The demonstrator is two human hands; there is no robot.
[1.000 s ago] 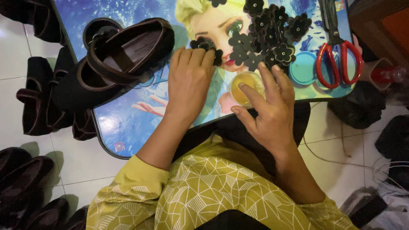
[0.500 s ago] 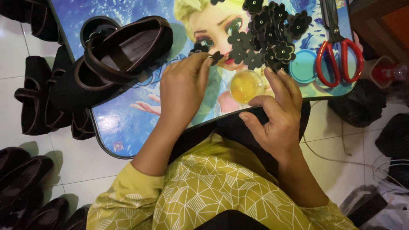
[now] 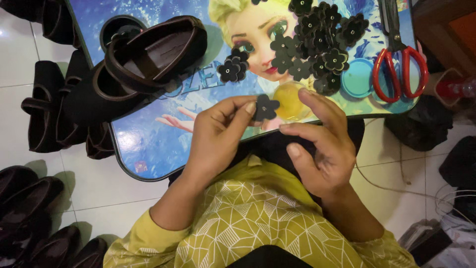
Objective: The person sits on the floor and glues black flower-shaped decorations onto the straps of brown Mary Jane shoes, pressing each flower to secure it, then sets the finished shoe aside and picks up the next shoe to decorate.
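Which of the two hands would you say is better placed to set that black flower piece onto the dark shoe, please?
Probably the left hand: it pinches the black flower piece and sits nearer the dark shoe. The right hand is open and empty.

Cartoon-printed table (image 3: 148,149): shoes (image 3: 153,52), flowers (image 3: 317,34), scissors (image 3: 399,59)

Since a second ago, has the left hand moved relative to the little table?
Yes. The left hand has drawn back from the flower pile toward the table's near edge, now pinching one black flower at its fingertips.
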